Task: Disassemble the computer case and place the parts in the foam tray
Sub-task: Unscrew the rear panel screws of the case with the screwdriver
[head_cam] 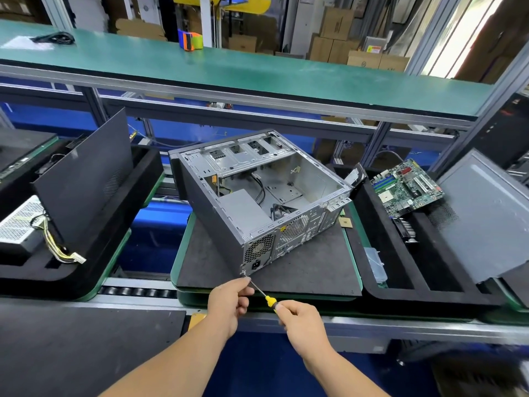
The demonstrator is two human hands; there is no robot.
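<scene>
An open grey computer case (257,196) lies on its side on a dark mat (300,270), rear panel facing me, with a power supply still inside at its near corner. My right hand (300,319) grips the yellow handle of a screwdriver (264,295). Its tip touches the case's lower rear corner by the power socket. My left hand (229,299) pinches the shaft close to the tip. A black foam tray (400,290) to the right holds a green motherboard (406,187), a fan and a grey side panel (486,213).
At left another black foam tray (94,253) carries a dark side panel (83,179) and a power supply with loose cables (20,222). A green shelf (229,70) runs overhead behind the case. A small chip (345,223) lies on the mat's right edge.
</scene>
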